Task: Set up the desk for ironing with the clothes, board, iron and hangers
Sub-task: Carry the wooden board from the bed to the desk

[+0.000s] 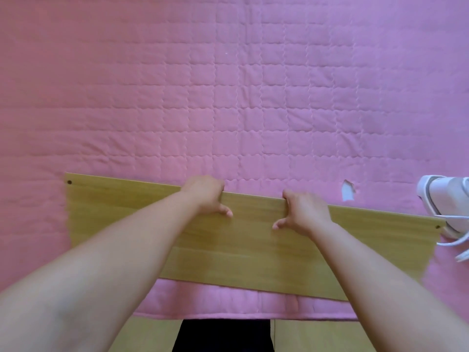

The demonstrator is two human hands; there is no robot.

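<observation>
A long wooden board (142, 224) lies flat on a pink quilted cover (228, 97) that is spread over the counter (317, 336). The board sits along the near edge of the counter, running from the left part across to the right, slightly skewed so that its right end lies nearer the person than its left end. A small dark hole shows near each far corner of the board.

Both of the person's hands hold the board at its far long edge, near the middle of its length and a little apart from each other. The left hand (205, 194) has its fingers curled over the far edge and out of sight behind it, with the thumb lying on the top face. The right hand (304, 212) grips the same way, fingers hooked over the far edge and thumb pressed on the top face, pointing toward the left hand. Both forearms reach forward over the near edge of the counter.

At the right edge of the counter, just beside the right end of the board, a white iron (446, 199) lies on the cover with its white cord (456, 246) looped beside it. A small tear (347, 194) in the cover shows pale material just beyond the board, between the right hand and the iron.
</observation>
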